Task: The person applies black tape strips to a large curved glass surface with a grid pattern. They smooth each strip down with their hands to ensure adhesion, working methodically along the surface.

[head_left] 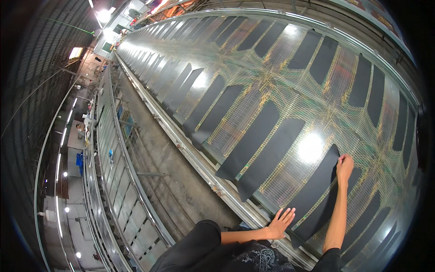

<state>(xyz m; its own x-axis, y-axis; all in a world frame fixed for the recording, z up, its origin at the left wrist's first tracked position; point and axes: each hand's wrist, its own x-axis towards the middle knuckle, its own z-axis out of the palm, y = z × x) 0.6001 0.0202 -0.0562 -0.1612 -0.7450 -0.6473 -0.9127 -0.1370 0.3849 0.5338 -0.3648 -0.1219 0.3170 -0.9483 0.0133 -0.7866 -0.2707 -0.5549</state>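
A bar [153,174] juts into the passable aisle [154,140] between the long table [310,147] and slatted rack [123,197].

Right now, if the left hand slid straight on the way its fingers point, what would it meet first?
Most likely the left hand would meet the dark strip directly ahead; whether it already touches that strip is hard to tell.

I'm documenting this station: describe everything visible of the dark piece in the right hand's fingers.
The dark piece is long, thin, matte charcoal, tapering at its far end; it looks like fabric or soft sheet. It lies slantwise on the glossy, grid-marked table, beside a similar strip. The right hand pinches its edge near the far tip; the left hand spreads at its near end, contact unclear.
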